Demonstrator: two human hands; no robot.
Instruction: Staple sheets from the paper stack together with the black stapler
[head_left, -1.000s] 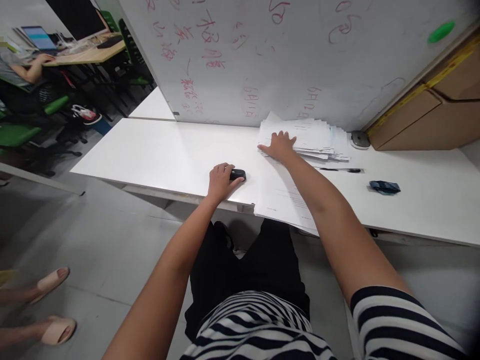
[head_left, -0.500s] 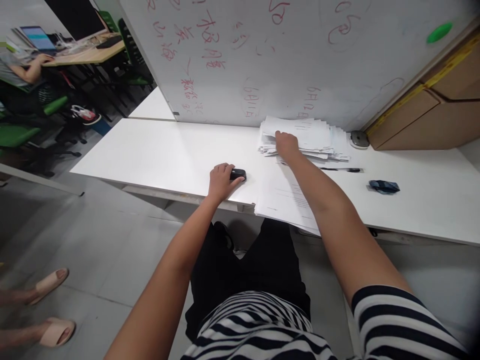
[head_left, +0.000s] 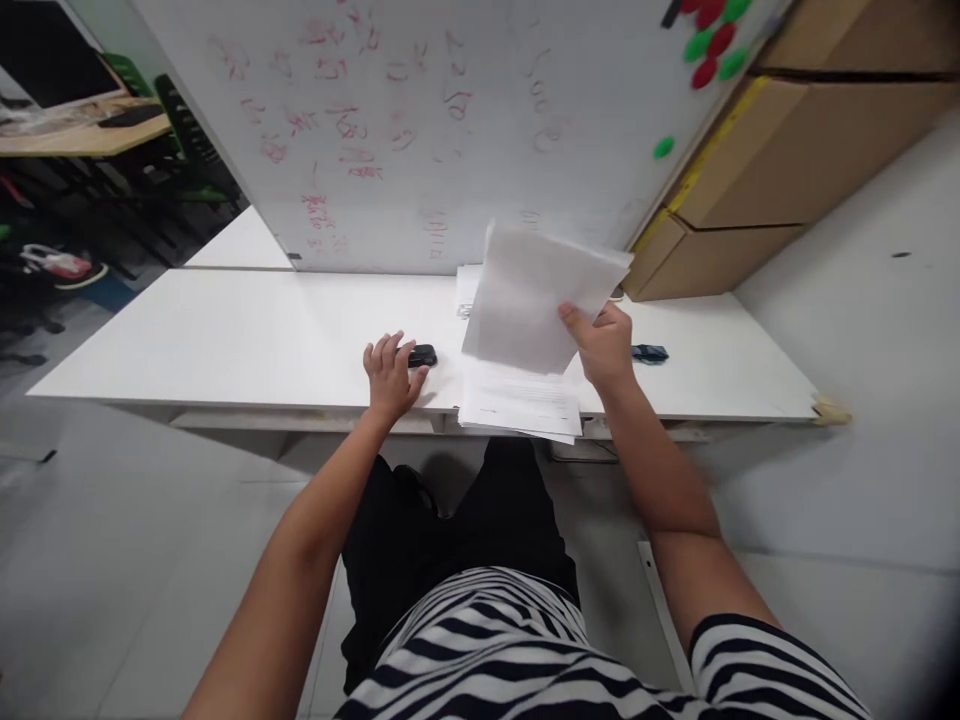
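Note:
In the head view my right hand grips a sheet of paper by its right edge, thumb on the near face. The sheet is raised and tilted above the desk, covering most of the paper stack behind it. Below it, printed sheets lie at the desk's front edge and overhang slightly. My left hand is open, fingers spread, beside a small rounded black object, possibly a stapler; whether the fingertips touch it I cannot tell.
A whiteboard with red writing stands behind the white desk. Cardboard boxes are piled at the right, near the wall. A dark blue folded item lies right of my right hand. My legs are under the desk.
My right hand has lifted a sheet from the stack and brought it rightward and nearer. My left hand's fingers have loosened around the black object. The view has turned right.

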